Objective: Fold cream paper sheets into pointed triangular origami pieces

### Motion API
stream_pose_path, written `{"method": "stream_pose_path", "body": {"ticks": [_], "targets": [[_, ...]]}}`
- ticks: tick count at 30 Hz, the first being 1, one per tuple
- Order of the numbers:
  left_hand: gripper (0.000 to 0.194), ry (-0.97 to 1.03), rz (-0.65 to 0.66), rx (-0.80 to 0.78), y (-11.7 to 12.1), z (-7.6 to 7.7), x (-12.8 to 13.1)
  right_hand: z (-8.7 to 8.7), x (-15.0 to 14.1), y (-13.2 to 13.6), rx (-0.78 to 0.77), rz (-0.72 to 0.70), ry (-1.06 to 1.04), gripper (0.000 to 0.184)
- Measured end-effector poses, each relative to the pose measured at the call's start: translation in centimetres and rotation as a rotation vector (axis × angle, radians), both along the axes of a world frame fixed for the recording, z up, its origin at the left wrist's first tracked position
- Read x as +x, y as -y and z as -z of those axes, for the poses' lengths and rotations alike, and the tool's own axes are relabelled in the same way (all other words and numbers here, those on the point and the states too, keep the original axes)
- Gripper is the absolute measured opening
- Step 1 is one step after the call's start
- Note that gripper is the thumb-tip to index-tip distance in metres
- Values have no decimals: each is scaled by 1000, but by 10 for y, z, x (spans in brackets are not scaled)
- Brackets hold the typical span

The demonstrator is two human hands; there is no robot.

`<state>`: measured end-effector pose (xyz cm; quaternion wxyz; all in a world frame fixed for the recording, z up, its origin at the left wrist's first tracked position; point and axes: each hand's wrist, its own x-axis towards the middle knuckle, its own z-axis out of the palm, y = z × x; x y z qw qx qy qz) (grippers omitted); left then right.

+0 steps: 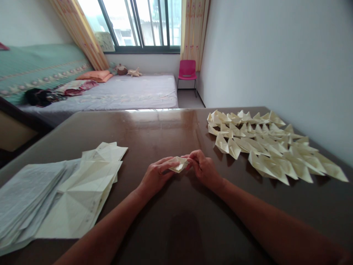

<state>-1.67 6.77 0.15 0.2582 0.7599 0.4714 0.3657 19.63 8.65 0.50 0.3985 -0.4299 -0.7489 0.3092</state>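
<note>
Between my two hands is a small folded paper boat (178, 165), cream in colour, held a little above the brown table. My left hand (157, 174) grips its left end, with the fingers along the far side. At the other end, my right hand (202, 166) pinches the paper between thumb and fingers. Parts of the boat are hidden behind my fingertips. Many similar folded paper boats (257, 141) stand in rows to the right of my right hand.
On the left lie creased cream sheets (93, 176) beside a stack of printed paper (30, 191). The glossy table (154, 132) reaches toward a bed (143, 88). A pink chair (188, 70) stands beyond, near the window, and a white wall runs along the right.
</note>
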Motion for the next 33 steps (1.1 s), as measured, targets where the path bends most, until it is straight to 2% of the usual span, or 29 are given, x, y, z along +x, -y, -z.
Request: {"method": "stream_pose_path", "body": {"ticks": [5, 10, 12, 14, 17, 19, 24, 29, 33], "targets": [[17, 58, -93, -27, -2, -7, 1, -5, 0, -2, -52, 15, -116, 12], [20, 175, -223, -110, -1, -9, 5, -3, -1, -5, -138, 63, -203, 19], [24, 214, -287, -155, 0, -9, 6, -1, -1, -7, -199, 57, -256, 23], [26, 239, -316, -166, 1, -8, 8, -1, -2, -8, -317, -8, -372, 27], [23, 229, -310, -114, 4, -9, 11, 0, -6, -7, -524, -149, -528, 42], [21, 201, -275, -40, 7, -10, 14, 0, -10, -5, -605, -186, -554, 53], [27, 161, -177, 94, 8, -10, 15, 1, -14, -1, -675, -177, -667, 30], [17, 198, -163, -49, 5, -7, 13, 0, -12, -3, -778, -195, -750, 30], [26, 197, -175, -205, 4, -9, 11, 2, -11, -5, -797, -162, -693, 32]]}}
